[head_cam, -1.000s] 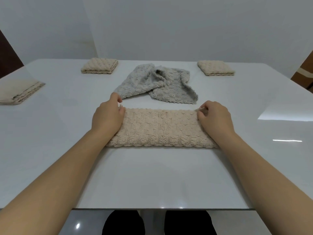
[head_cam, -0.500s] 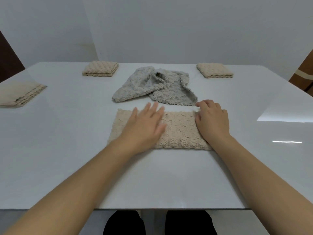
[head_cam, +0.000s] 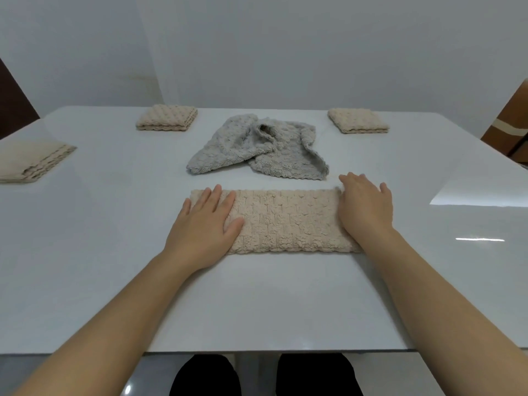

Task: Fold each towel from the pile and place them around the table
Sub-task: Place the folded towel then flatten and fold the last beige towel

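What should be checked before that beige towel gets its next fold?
1. Beige towel lies flat as a long strip: ok.
2. Left hand rests flat on its left end: ok.
3. Right hand rests flat on its right end: ok.
4. Grey towel lies apart from the strip: ok.
5. Hidden layers underneath lie even: cannot tell.

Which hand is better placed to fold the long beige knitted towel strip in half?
Probably right: the right hand straddles the beige towel strip at its end; the left hand lies flat farther in.
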`<state>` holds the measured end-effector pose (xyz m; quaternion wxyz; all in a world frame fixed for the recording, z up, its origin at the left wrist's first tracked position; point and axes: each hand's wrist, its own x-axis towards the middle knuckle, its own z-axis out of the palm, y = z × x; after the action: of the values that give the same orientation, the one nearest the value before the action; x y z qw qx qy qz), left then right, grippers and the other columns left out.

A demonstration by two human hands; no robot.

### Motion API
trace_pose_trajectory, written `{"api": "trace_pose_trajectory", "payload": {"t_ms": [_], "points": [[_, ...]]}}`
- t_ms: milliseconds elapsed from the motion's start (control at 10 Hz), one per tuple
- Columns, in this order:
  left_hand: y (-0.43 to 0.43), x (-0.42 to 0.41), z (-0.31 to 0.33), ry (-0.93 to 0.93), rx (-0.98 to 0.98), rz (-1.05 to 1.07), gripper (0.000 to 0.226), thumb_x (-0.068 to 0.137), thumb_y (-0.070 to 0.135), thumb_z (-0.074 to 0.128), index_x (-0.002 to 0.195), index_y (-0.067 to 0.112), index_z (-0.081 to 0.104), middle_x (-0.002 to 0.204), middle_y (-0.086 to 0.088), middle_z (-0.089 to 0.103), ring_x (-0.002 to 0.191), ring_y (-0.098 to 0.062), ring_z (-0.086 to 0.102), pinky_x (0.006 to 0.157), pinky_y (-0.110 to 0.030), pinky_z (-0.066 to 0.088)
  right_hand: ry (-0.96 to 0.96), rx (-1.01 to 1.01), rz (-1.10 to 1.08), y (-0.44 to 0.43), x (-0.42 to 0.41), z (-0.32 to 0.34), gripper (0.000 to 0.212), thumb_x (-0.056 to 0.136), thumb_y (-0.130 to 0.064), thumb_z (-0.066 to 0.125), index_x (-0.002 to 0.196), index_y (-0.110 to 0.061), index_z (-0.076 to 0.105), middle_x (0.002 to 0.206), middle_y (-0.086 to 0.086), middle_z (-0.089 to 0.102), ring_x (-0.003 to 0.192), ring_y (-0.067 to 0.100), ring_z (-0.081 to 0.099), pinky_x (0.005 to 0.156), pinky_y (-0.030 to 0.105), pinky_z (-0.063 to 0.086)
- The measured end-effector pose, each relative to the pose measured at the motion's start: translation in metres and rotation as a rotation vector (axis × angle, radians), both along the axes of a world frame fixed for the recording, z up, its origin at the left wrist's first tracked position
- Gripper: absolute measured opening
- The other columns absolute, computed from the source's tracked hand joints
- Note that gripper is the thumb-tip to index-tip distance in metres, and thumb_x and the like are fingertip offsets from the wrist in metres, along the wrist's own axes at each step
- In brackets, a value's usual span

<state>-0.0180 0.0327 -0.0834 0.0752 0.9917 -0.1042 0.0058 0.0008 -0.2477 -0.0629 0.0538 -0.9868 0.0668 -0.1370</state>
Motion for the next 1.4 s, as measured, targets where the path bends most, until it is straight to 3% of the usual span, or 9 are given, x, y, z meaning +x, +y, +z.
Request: {"api": "trace_pose_trajectory", "payload": {"t_ms": [100, 300, 400, 600, 900, 1100, 1300, 1400], "points": [[0.000, 0.000, -0.001, -0.009, -0.006, -0.003, 0.065, 0.097, 0.057, 0.014, 0.156, 0.031, 0.001, 0.163, 0.004, -0.008, 0.149, -0.012, -0.009, 0.121, -0.039, -0.004, 0.025, -0.045, 0.053, 0.012, -0.006, 0.013, 0.053, 0.094, -0.009, 0.043, 0.146, -0.012, 0.034, 0.157, 0.004, 0.028, 0.148, 0.021, 0.016, 0.119, 0.047, 0.008], [0.001, 0.000, -0.001, -0.011, -0.011, -0.005, 0.065, 0.097, 0.056, 0.014, 0.156, 0.030, 0.002, 0.163, 0.004, -0.008, 0.149, -0.012, -0.009, 0.121, -0.041, -0.003, 0.213, 0.026, 0.442, 0.088, -0.014, 0.005, 0.056, 0.105, -0.033, 0.020, 0.156, -0.014, 0.009, 0.164, 0.002, 0.000, 0.151, 0.021, -0.006, 0.120, 0.052, -0.002], [0.000, 0.000, -0.001, -0.006, -0.020, 0.000, 0.065, 0.097, 0.055, 0.016, 0.156, 0.030, 0.003, 0.163, 0.004, -0.007, 0.149, -0.012, -0.009, 0.121, -0.041, -0.002, 0.320, 0.006, 0.451, 0.095, -0.009, -0.007, 0.057, 0.104, -0.043, 0.015, 0.157, -0.025, 0.003, 0.164, -0.005, -0.006, 0.150, 0.019, -0.009, 0.119, 0.054, -0.006], [0.001, 0.000, -0.001, -0.002, -0.025, 0.003, 0.064, 0.097, 0.056, 0.015, 0.156, 0.031, 0.004, 0.163, 0.004, -0.007, 0.149, -0.012, -0.009, 0.121, -0.042, -0.003, 0.343, 0.012, 0.370, 0.070, -0.012, -0.010, 0.060, 0.103, -0.050, 0.013, 0.157, -0.026, 0.004, 0.163, -0.009, -0.005, 0.150, 0.015, -0.008, 0.120, 0.050, -0.006], [0.001, 0.000, 0.000, 0.014, -0.023, 0.004, 0.064, 0.098, 0.056, 0.015, 0.156, 0.030, 0.004, 0.163, 0.004, -0.007, 0.149, -0.013, -0.009, 0.121, -0.042, -0.003, 0.355, 0.061, 0.166, 0.035, -0.015, -0.011, 0.064, 0.102, -0.049, 0.013, 0.157, -0.017, 0.003, 0.164, 0.001, -0.006, 0.150, 0.019, -0.009, 0.120, 0.046, -0.005], [-0.006, -0.001, 0.011, 0.044, 0.039, 0.027, 0.063, 0.099, 0.051, 0.016, 0.156, 0.028, 0.004, 0.163, -0.002, -0.006, 0.150, -0.018, -0.009, 0.120, -0.046, -0.008, 0.323, 0.047, 0.179, 0.035, -0.015, -0.014, 0.064, 0.102, -0.048, 0.014, 0.156, -0.015, 0.002, 0.164, 0.004, -0.005, 0.150, 0.022, -0.008, 0.121, 0.046, -0.003], [-0.075, -0.004, 0.028, -0.135, -0.027, -0.065, 0.062, 0.099, 0.038, 0.019, 0.156, 0.020, 0.003, 0.163, -0.007, -0.004, 0.150, -0.020, -0.009, 0.120, -0.047, -0.009, 0.300, 0.046, 0.174, 0.036, -0.015, -0.015, 0.065, 0.102, -0.047, 0.016, 0.156, -0.013, 0.004, 0.164, 0.005, -0.002, 0.151, 0.023, -0.006, 0.120, 0.047, -0.002], [-0.102, -0.001, 0.014, -0.058, -0.016, -0.093, 0.060, 0.100, 0.036, 0.018, 0.156, 0.019, 0.005, 0.164, -0.004, -0.003, 0.150, -0.018, -0.006, 0.120, -0.047, -0.007, 0.293, 0.045, 0.176, 0.035, -0.015, -0.016, 0.065, 0.102, -0.046, 0.017, 0.156, -0.012, 0.005, 0.164, 0.006, -0.001, 0.151, 0.023, -0.005, 0.120, 0.048, -0.001]]}}
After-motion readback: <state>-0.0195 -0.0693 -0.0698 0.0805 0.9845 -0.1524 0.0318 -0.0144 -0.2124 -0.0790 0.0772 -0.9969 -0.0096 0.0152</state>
